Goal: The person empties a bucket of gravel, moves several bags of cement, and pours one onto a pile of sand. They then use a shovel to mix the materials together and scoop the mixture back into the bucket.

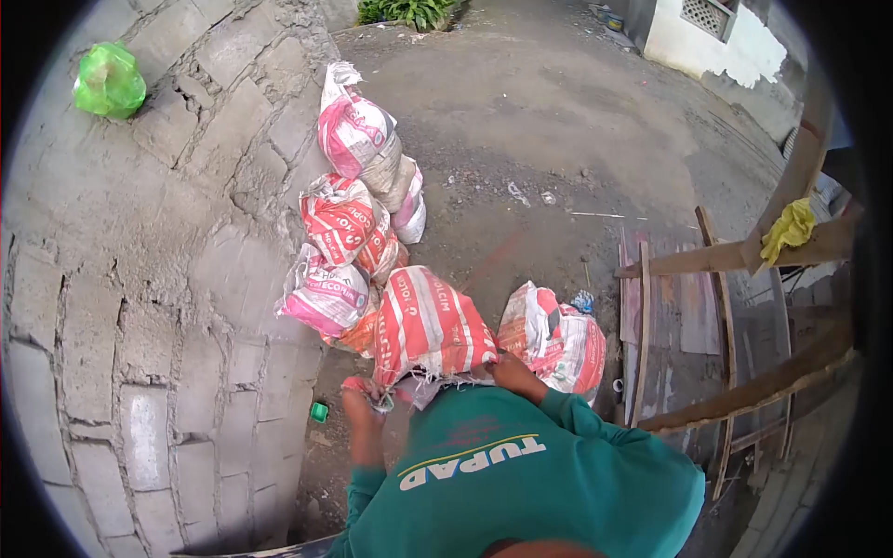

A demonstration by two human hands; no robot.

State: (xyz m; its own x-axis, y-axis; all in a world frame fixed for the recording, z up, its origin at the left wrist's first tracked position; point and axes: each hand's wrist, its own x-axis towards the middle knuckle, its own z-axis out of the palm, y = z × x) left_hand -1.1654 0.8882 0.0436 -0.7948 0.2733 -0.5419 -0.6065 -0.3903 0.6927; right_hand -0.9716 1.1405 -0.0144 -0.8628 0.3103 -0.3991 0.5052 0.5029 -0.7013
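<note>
A red-and-white Holcim sack (433, 321) bulges in front of me, with its frayed edge towards my green shirt. My left hand (361, 402) is closed around the sack's lower left corner, where loose pink and whitish material sticks out. At the lower right end of the same edge, my right hand (514, 375) also grips the sack; part of its fingers is hidden. Just beyond that hand another red-and-white sack (569, 346) lies on the ground. A pink-and-white Ecoplus-type sack (326, 290) touches the heap to the left.
More filled sacks (358, 139) line the concrete block wall (195, 325) on my left. A green plastic bag (109, 81) sits on that wall. A small green container (319, 412) lies below. Wooden bars (642, 325) and a yellow cloth (789, 231) are on the right.
</note>
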